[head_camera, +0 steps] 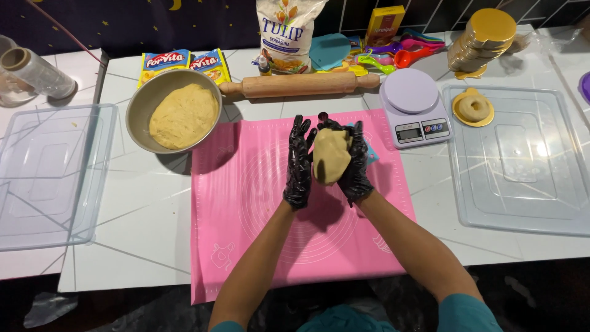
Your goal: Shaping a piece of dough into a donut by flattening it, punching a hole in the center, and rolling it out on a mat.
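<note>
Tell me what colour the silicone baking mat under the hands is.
The silicone baking mat is pink with faint white circle markings, seen in the head view.

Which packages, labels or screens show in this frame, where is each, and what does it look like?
Flour bag: back centre, upright, white, blue lettering.
Two sachets: behind the metal bowl, yellow with blue-red labels.
Small box: back right, upright, yellow.
Kitchen scale: right of the pink mat, lilac, small grey screen.

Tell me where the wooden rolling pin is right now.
The wooden rolling pin lies crosswise at the back of the white table, just beyond the pink silicone mat, between the metal dough bowl and the digital scale.
</note>
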